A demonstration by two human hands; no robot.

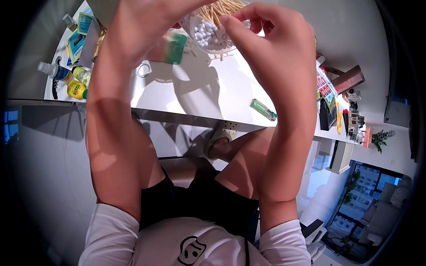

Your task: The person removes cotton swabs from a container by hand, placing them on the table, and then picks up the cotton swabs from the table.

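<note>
A clear round tub (194, 33) packed with cotton swabs (211, 33) is held up over the table at the top of the view. My left hand (171, 13) closes around the tub's left side, with part of it beyond the upper edge. On the other side, my right hand (270, 31) has its thumb and forefinger pinched at the wooden sticks of the swabs, its other fingers curled. Below the tub, a few loose cotton swabs (222, 56) lie on the table. A blurred green card or packet (175, 48) is beside my left wrist.
The white table (235, 95) holds a green see-through lighter-like item (263, 110) near its front edge and a metal ring (143, 69). Several bottles, including a yellow one (77, 89), stand at left. Boxes, such as a dark brown box (348, 80), and small items crowd the right.
</note>
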